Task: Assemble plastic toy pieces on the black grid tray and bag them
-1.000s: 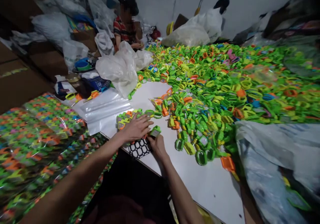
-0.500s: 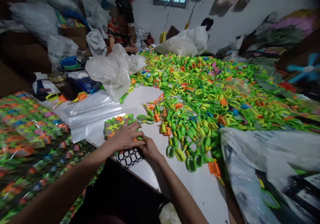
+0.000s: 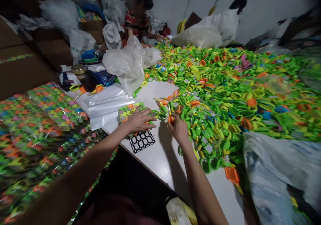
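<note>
My left hand [image 3: 140,119] lies with fingers spread over the small colourful plastic pieces standing in the black grid tray [image 3: 142,142]. Several cells at the tray's near end hold nothing. At the edge of the big pile of green, yellow and orange plastic pieces [image 3: 215,94], my right hand [image 3: 177,126] has its fingers closed on an orange piece [image 3: 171,118]. The tray rests on the white tabletop [image 3: 160,154] near its front edge.
Clear plastic sheets [image 3: 107,106] lie left of the tray, beside a jar [image 3: 82,77]. Wrapped filled trays [image 3: 45,131] are stacked at the left. A person [image 3: 137,20] sits beyond a white bag [image 3: 125,64]. Another plastic bag [image 3: 278,164] is at the right.
My right hand has moved right, from the tray to the pile, and taken an orange piece. My left hand remains over the tray. The camera view has shifted.
</note>
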Action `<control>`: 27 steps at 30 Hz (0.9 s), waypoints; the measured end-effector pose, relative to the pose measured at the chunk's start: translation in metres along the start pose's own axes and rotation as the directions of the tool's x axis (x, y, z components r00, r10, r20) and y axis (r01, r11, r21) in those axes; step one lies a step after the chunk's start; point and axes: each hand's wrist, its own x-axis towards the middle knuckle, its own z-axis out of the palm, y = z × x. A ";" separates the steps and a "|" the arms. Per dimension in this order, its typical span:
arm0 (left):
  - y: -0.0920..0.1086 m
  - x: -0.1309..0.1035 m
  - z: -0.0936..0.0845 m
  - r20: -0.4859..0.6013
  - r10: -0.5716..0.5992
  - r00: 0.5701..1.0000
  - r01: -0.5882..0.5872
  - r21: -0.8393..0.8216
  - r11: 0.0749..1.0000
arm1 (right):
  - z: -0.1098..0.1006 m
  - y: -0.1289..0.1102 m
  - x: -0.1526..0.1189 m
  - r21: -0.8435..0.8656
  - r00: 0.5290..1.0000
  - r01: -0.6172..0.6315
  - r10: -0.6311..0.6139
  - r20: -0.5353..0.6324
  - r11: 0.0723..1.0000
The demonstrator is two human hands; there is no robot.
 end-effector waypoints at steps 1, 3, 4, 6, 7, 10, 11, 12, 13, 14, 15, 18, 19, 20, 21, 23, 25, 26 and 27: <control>-0.001 -0.001 -0.005 -0.013 -0.031 0.999 0.031 -0.008 0.999 | 0.005 0.002 -0.017 -0.019 1.000 0.008 -0.007 0.018 1.000; -0.004 -0.009 -0.016 -0.109 -0.127 0.986 0.123 -0.042 0.992 | 0.016 0.001 -0.046 -0.065 0.998 -0.003 0.006 0.060 0.998; -0.005 -0.015 -0.022 -0.181 -0.191 0.965 0.180 -0.074 0.981 | 0.020 -0.001 -0.058 -0.081 0.996 -0.009 0.016 0.083 0.997; -0.006 -0.031 -0.028 -0.308 -0.312 0.899 0.279 -0.146 0.949 | 0.026 -0.008 -0.072 -0.092 0.990 -0.010 0.023 0.139 0.996; -0.006 -0.039 -0.028 -0.344 -0.347 0.873 0.309 -0.161 0.937 | 0.026 -0.012 -0.075 -0.093 0.985 -0.005 0.021 0.170 0.996; -0.005 -0.057 -0.013 -0.382 -0.351 0.855 0.345 -0.087 0.935 | 0.019 -0.010 -0.067 -0.067 0.979 0.068 -0.053 0.198 0.995; -0.005 -0.060 -0.005 -0.380 -0.337 0.862 0.344 -0.052 0.938 | 0.015 -0.003 -0.060 -0.059 0.980 0.096 -0.084 0.180 0.994; -0.004 -0.061 0.004 -0.373 -0.323 0.870 0.339 -0.026 0.941 | 0.009 0.007 -0.053 -0.060 0.983 0.111 -0.101 0.154 0.992; -0.004 -0.061 0.012 -0.365 -0.313 0.877 0.332 -0.011 0.943 | 0.002 0.019 -0.044 -0.076 0.987 0.113 -0.102 0.125 0.991; -0.003 -0.060 0.019 -0.354 -0.305 0.884 0.324 -0.004 0.946 | -0.005 0.033 -0.035 -0.104 0.991 0.100 -0.089 0.100 0.990; -0.004 -0.059 0.024 -0.344 -0.299 0.890 0.318 0.000 0.948 | -0.012 0.046 -0.025 -0.140 0.995 0.080 -0.069 0.078 0.987; -0.006 -0.057 0.030 -0.338 -0.285 0.897 0.310 0.022 0.950 | -0.026 0.073 0.004 -0.221 0.992 0.115 -0.102 0.070 0.968; -0.007 -0.056 0.030 -0.338 -0.280 0.898 0.308 0.030 0.951 | -0.028 0.076 0.013 -0.229 0.982 0.179 -0.161 0.098 0.957; -0.008 -0.056 0.030 -0.336 -0.278 0.900 0.307 0.036 0.951 | -0.027 0.075 0.021 -0.227 0.965 0.253 -0.226 0.135 0.941; -0.008 -0.056 0.030 -0.332 -0.276 0.902 0.307 0.041 0.951 | -0.026 0.072 0.029 -0.218 0.942 0.322 -0.288 0.175 0.921; -0.009 -0.056 0.030 -0.328 -0.280 0.903 0.311 0.046 0.949 | -0.021 0.065 0.040 -0.199 0.902 0.410 -0.363 0.233 0.890; -0.012 -0.056 0.033 -0.334 -0.288 0.898 0.318 0.040 0.947 | -0.016 0.061 0.048 -0.165 0.887 0.439 -0.396 0.237 0.883; -0.013 -0.057 0.035 -0.339 -0.289 0.895 0.319 0.033 0.947 | -0.015 0.061 0.049 -0.136 0.887 0.443 -0.411 0.213 0.886; -0.015 -0.057 0.036 -0.345 -0.289 0.893 0.317 0.025 0.948 | -0.015 0.064 0.049 -0.095 0.892 0.439 -0.421 0.166 0.893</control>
